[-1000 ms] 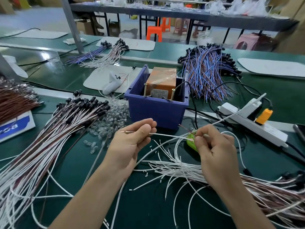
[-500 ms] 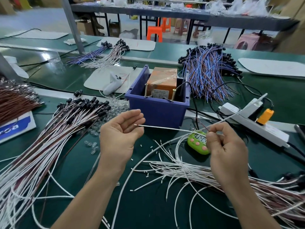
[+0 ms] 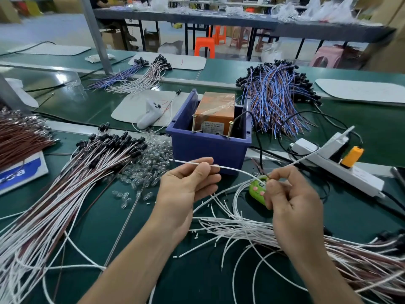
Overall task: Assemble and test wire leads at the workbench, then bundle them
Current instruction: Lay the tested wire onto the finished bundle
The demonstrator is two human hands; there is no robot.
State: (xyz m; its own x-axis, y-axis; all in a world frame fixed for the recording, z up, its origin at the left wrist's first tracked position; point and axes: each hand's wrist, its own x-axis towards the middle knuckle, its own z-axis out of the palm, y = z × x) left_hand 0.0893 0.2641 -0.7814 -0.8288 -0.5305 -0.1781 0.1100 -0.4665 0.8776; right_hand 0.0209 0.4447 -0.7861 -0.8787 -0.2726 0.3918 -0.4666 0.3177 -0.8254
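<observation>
My left hand (image 3: 187, 185) pinches a thin white wire (image 3: 230, 168) near its bare left end, palm turned up. My right hand (image 3: 291, 205) grips the same wire farther along, together with a thin brown lead whose tip pokes up by the thumb. Both hands hover just in front of the blue bin (image 3: 208, 145) that holds an orange tester box (image 3: 215, 113). Loose white wires (image 3: 230, 227) lie on the green bench under the hands. A large pile of finished white-and-brown leads with black caps (image 3: 72, 183) fans out at the left.
Clear small bulbs (image 3: 151, 163) are heaped left of the bin. A green counter (image 3: 257, 190) sits under my right hand. A white power strip with an orange plug (image 3: 341, 165) lies at the right. Blue-and-brown lead bundles (image 3: 276, 99) lie behind; brown wires (image 3: 19, 139) lie far left.
My left hand let go of the wire, opened, then pinched it again closer to the bin. My right hand drew back to the right and returned toward the left hand.
</observation>
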